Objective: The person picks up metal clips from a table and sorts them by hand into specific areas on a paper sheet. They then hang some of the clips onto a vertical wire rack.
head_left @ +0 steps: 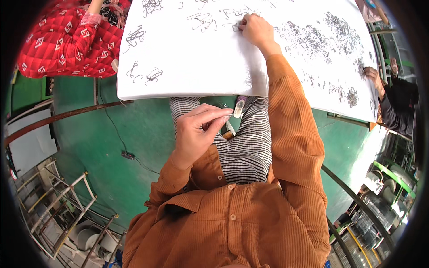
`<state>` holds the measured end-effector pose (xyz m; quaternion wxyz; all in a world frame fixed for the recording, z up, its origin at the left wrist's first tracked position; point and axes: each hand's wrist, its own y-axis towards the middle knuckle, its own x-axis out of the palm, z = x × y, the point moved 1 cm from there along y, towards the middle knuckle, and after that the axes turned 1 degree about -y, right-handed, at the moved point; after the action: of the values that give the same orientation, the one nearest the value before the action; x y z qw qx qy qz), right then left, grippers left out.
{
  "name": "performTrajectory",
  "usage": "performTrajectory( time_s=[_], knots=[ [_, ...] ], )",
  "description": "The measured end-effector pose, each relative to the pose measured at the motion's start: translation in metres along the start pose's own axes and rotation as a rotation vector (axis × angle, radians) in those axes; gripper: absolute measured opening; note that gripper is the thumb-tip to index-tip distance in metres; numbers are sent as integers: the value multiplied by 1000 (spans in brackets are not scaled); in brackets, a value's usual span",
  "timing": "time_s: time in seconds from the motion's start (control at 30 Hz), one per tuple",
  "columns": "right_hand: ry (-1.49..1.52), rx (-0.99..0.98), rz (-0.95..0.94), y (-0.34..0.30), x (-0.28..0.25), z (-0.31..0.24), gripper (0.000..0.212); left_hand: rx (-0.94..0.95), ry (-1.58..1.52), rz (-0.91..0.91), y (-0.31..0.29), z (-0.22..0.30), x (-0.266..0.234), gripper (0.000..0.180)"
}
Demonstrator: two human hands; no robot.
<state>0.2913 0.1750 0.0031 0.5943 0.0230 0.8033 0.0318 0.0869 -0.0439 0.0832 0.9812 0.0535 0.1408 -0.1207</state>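
Loose thin dark curved pieces (203, 21), like short bent wires, lie scattered over a white table (192, 67). My right hand (258, 31) reaches across the table, thumb and fingers pinched at a small group of these pieces. What sits between its fingertips is hidden. Held above my lap, short of the table's near edge, my left hand (194, 134) has its thumb and forefinger pressed together. Something tiny and dark seems to show at its fingertips, too small to name.
A dense heap of dark pieces (308, 40) covers the table's right part. At the left sits a person in a red patterned garment (73, 42); a co-worker's hand (373, 75) touches the right edge. A black cable (127, 155) crosses the green floor (89, 134) near metal frames (67, 192).
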Motion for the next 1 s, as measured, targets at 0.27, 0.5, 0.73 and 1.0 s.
performTrajectory(
  time_s=[0.27,0.5,0.73,1.0],
  knots=[
    [95,-272,455,-58,-33,6,6,44,-47,-41,3,-6,9,18],
    [1574,221,-132,-206,-67,-17,7,-83,-156,3,0,-20,21,14],
    [1575,217,-193,-234,-56,-16,9,-111,-148,14,0,-17,28,13],
    [1419,144,48,-234,-62,-27,6,-5,-12,-60,10,-7,32,12]
  ],
)
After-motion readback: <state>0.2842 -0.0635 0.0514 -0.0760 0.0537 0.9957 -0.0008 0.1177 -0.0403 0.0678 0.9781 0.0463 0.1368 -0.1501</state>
